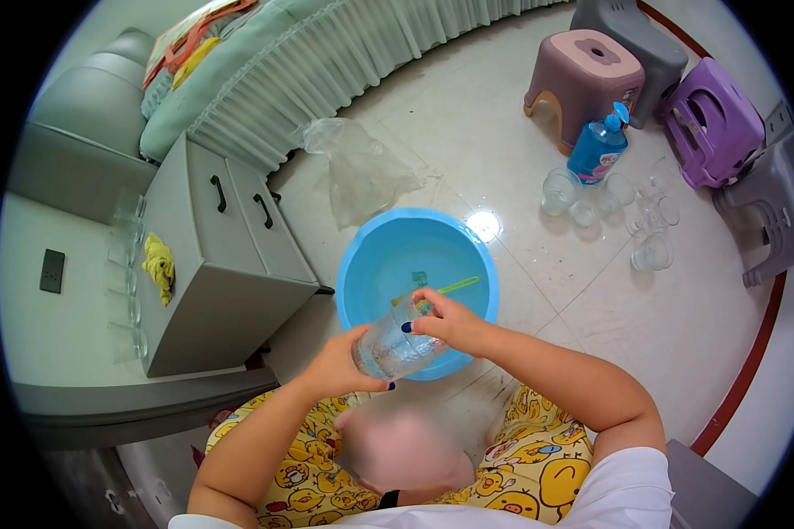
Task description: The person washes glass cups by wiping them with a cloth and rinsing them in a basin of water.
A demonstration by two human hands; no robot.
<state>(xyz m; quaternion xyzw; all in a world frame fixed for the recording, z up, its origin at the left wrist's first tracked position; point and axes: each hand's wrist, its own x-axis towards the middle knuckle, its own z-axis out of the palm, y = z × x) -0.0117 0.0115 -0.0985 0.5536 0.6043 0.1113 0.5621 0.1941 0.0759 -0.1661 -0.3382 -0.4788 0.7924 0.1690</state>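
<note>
Over the near part of the blue basin (362, 256), the left hand (335, 364) wraps the tilted clear glass (393, 346) from the side; the right hand (437, 319), forearm angled inward, curls its fingers at the glass's upper end.

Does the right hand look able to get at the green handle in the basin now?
Probably yes: the green handle lies in the basin, just beyond the right hand, its outer end uncovered, though those fingers are busy at the clear glass.
</note>
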